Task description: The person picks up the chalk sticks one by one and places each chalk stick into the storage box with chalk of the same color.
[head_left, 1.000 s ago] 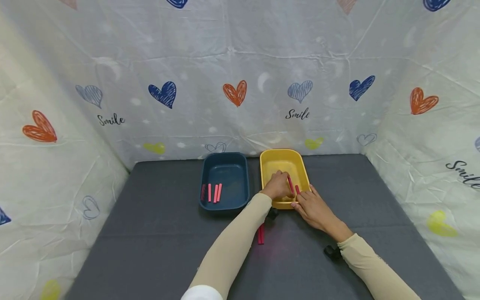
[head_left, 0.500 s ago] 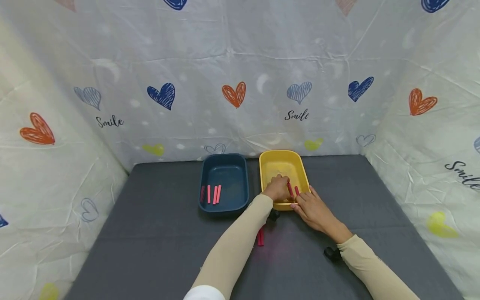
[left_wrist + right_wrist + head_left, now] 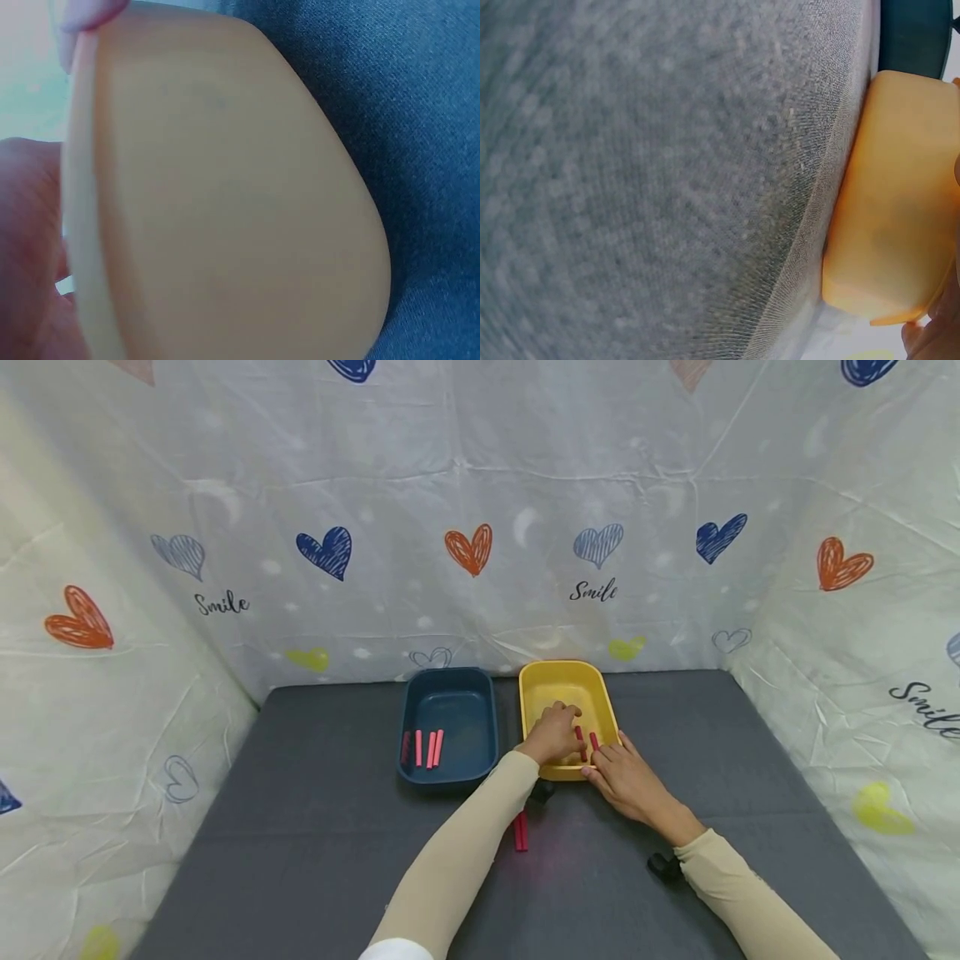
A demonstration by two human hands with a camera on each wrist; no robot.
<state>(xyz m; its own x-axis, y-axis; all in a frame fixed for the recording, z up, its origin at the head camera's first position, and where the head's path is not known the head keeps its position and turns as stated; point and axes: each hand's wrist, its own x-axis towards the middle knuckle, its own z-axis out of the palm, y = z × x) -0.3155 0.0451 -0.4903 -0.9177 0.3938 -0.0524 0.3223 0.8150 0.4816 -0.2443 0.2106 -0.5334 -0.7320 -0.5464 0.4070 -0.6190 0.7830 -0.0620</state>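
Observation:
In the head view my left hand (image 3: 553, 734) is over the left side of the yellow tray (image 3: 567, 672), its fingers loosely spread with nothing visibly between them. Close to its fingertips a dark pink stick (image 3: 580, 742) stands in the tray. Another pink stick (image 3: 594, 741) shows just beyond the fingertips of my right hand (image 3: 626, 779), which grips the tray's near right corner. Whether those fingertips touch the stick is hidden. The left wrist view has the tray's outer wall (image 3: 240, 195) close up; in the right wrist view fingertips (image 3: 915, 337) lie at its rim.
A dark blue tray (image 3: 455, 677) stands left of the yellow one, with several pink sticks (image 3: 430, 748) inside. Two more red sticks (image 3: 521, 832) lie on the dark grey tabletop (image 3: 322, 827) beside my left forearm. A patterned white curtain (image 3: 517, 485) backs the table.
My left fingers have come off the stick in the yellow tray and lifted slightly, spreading apart. The right hand keeps its place on the tray corner.

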